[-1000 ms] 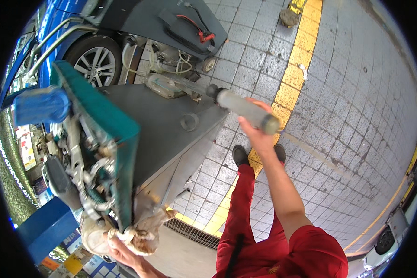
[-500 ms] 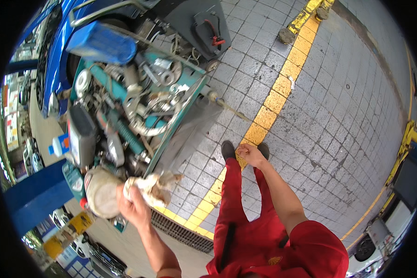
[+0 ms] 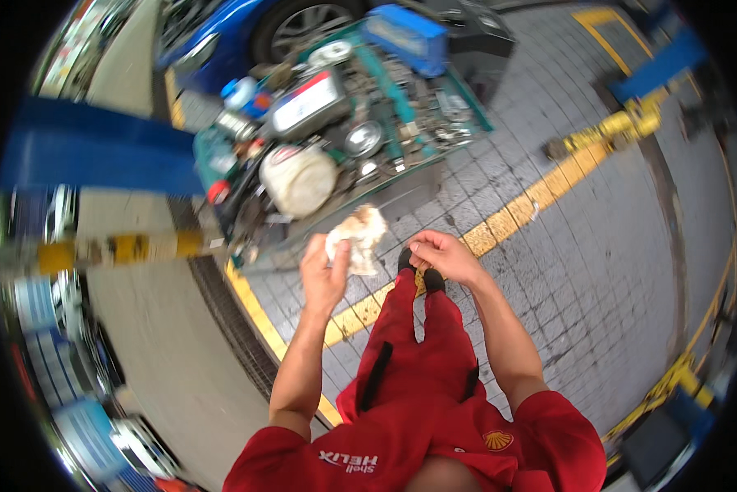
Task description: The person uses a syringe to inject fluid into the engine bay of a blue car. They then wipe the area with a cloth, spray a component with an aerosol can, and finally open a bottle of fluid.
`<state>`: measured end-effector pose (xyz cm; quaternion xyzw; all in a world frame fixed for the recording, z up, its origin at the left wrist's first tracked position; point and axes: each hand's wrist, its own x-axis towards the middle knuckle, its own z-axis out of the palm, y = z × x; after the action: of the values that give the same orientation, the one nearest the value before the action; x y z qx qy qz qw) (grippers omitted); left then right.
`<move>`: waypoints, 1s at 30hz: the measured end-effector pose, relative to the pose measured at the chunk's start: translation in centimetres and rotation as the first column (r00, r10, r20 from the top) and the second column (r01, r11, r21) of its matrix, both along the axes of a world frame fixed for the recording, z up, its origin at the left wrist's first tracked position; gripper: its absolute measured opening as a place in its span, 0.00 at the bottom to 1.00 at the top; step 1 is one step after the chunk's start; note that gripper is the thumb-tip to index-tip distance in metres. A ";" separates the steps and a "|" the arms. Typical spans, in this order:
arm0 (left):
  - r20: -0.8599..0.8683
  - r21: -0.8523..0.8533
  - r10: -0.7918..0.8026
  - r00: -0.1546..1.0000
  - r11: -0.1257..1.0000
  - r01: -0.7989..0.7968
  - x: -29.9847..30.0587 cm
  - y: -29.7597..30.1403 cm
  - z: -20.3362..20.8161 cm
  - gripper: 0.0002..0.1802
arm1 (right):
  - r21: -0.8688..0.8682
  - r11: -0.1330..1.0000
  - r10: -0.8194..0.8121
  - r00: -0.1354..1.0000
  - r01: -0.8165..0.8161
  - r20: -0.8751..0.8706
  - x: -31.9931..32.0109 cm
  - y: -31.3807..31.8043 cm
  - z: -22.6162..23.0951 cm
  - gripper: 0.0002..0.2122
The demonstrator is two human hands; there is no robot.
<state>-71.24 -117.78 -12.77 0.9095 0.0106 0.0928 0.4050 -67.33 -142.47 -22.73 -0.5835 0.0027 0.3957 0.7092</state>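
In front of my body, my left hand (image 3: 323, 275) grips a crumpled, stained white rag (image 3: 360, 234) between thumb and fingers. The rag hangs off to the right of that hand, over the near side of a teal tool tray (image 3: 477, 131) heaped with tools and metal parts. My right hand (image 3: 448, 256) is closed above my shoes, thumb against curled fingers; whatever it may hold is hidden. Nearest the rag in the tray lies a dirty white tub (image 3: 299, 182). Behind it are a grey container (image 3: 309, 102) and a blue box (image 3: 405, 38).
A blue car (image 3: 221, 41) stands beyond the tray. To the left runs a blue lift post (image 3: 98, 152), with a yellow-and-white arm (image 3: 127, 248) below it. Another yellow lift arm (image 3: 602, 131) lies low at the right. A yellow line (image 3: 500, 223) crosses the tiled floor.
My left hand with the rag has come away from the white tub, toward my right hand. The view has swung left, and the tray now appears farther up and right.
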 end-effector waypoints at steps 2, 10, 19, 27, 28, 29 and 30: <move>-0.217 -0.049 0.078 0.973 0.995 -0.091 -5.2 0.5 -2.0 0.14 | 0.007 0.996 0.093 0.995 -0.093 0.030 -0.9 2.4 0.3 0.12; -0.412 -0.341 0.440 0.798 0.737 -0.583 -23.0 2.3 -1.7 0.22 | 0.153 0.953 0.284 0.945 -0.260 -0.162 -6.5 18.1 1.5 0.18; -0.324 -0.466 0.747 0.581 0.408 -0.785 -35.9 8.5 -4.8 0.21 | 0.256 0.941 -0.103 0.907 0.223 -0.409 -1.0 32.5 0.8 0.22; -0.365 -0.451 0.845 0.391 0.207 -0.868 -51.3 18.7 -7.0 0.21 | 0.166 0.836 -0.489 0.847 0.524 -0.209 5.1 33.7 -5.2 0.14; -0.383 -0.452 0.842 0.380 0.188 -0.872 -52.9 20.2 -7.1 0.21 | 0.168 0.813 -0.527 0.827 0.558 -0.197 6.6 32.9 -5.7 0.13; -0.375 -0.452 0.850 0.370 0.181 -0.874 -54.4 22.0 -7.2 0.21 | 0.163 0.791 -0.561 0.806 0.589 -0.191 7.4 32.7 -5.9 0.12; -0.367 -0.461 0.857 0.361 0.170 -0.871 -56.0 23.6 -7.4 0.21 | 0.158 0.772 -0.590 0.786 0.616 -0.184 8.0 32.7 -5.8 0.11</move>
<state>-127.21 -94.16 -20.13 0.5651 0.5552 0.2862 0.5389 -59.32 -109.73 -28.57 -0.4479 0.1921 0.1806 0.8543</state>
